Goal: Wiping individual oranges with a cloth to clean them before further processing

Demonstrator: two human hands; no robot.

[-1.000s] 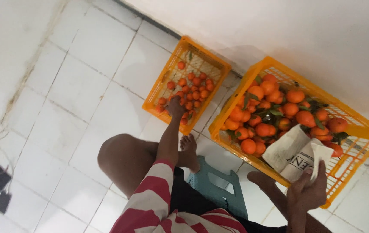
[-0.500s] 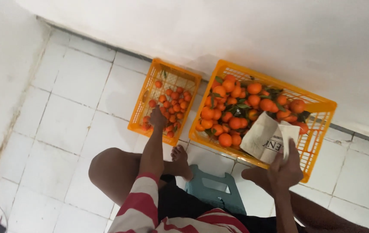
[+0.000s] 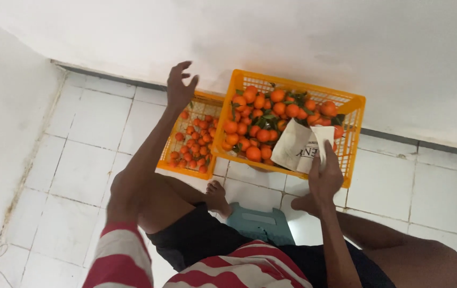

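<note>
Left hand [image 3: 179, 85] hangs spread and empty above the small crate [image 3: 190, 140] of oranges, while the right hand [image 3: 324, 178] grips a white cloth [image 3: 320, 143] at the big crate [image 3: 340, 101]. Picking well likely means lowering straight onto one orange [image 3: 253, 153] and keeping the cloth ready.

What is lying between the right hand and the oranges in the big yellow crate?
In the head view, a white cloth lies between them: the right hand grips its edge, and it drapes over the oranges inside the big yellow crate.
</note>
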